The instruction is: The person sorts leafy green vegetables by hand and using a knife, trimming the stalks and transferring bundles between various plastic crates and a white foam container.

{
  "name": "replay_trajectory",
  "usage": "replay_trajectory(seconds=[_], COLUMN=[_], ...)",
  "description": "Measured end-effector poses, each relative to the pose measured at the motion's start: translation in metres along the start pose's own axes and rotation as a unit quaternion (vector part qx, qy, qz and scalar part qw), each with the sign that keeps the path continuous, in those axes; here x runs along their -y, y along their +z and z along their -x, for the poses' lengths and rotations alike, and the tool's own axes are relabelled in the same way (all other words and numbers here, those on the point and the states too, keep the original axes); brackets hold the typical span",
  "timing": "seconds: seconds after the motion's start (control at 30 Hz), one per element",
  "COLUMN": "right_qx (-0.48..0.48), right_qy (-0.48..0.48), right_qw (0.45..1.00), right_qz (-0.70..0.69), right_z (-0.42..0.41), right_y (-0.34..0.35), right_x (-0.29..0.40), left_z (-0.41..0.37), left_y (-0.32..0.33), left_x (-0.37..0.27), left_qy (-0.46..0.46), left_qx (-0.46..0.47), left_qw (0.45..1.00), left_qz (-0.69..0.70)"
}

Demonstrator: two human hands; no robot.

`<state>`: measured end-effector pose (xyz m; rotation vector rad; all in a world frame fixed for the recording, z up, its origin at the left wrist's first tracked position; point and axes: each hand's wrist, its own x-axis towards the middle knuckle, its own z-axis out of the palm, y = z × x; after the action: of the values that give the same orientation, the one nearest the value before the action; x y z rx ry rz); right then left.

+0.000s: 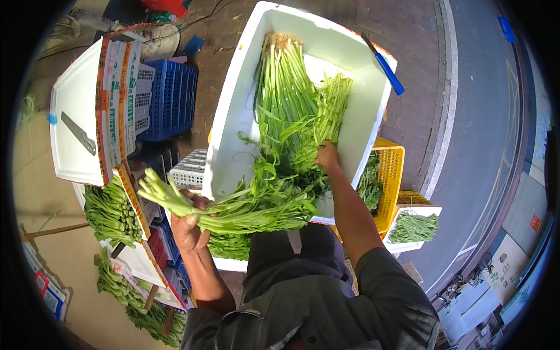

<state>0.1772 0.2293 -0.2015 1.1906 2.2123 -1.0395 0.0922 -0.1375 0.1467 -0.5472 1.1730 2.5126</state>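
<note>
Before me is a white foam box [232, 92] with vegetables inside it. My left hand [191, 225] grips a bunch of leafy greens [258, 214] near its thick pale stem ends. The leaves of that bunch stretch right across the box's near end. Inside the box, my right hand [328, 156] is closed around the lower part of a bundle of thin green stems [333, 100]; its fingers are partly hidden. Beside this bundle lie long green onions [286, 83], roots towards the far end. Loose leaves overlap their near ends.
A blue-handled knife [389, 73] rests across the box's right rim. Another knife [78, 133] lies on a foam box at left, near blue crates [170, 100] and stacked greens [111, 210]. At right are a yellow crate [391, 188] and long green beans [413, 227], with a road [477, 109] beyond.
</note>
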Motion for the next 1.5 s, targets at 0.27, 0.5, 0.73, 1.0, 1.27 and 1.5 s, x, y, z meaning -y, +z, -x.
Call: replay_trajectory(seconds=[0.27,0.5,0.73,1.0,1.27,1.5], right_qx=[-0.062,-0.168,-0.184,-0.149,-0.160,-0.071], right_qy=[-0.052,-0.101,-0.108,-0.231,0.027,0.182], right_qw=[0.995,0.941,0.974,0.961,0.986,0.981], right_qz=[-0.063,-0.275,0.077,-0.018,0.033,0.018], right_z=[0.081,0.162,0.215,0.132,-0.064,-0.101], right_y=[-0.046,-0.176,-0.318,-0.215,-0.052,-0.044], right_x=[0.072,0.084,-0.018,0.055,0.106,0.124], left_z=[0.010,0.000,-0.013,-0.031,-0.030,-0.034], left_y=[-0.015,-0.001,0.009,0.020,0.012,-0.006], left_x=[-0.021,-0.026,-0.016,0.002,0.023,0.031], left_qy=[0.043,0.054,0.024,0.006,-0.003,-0.023], left_qx=[0.002,0.027,0.016,0.004,-0.025,-0.031], left_qw=[0.999,0.998,0.999,1.000,0.999,0.999], left_qz=[0.019,0.022,0.018,-0.019,-0.042,-0.003])
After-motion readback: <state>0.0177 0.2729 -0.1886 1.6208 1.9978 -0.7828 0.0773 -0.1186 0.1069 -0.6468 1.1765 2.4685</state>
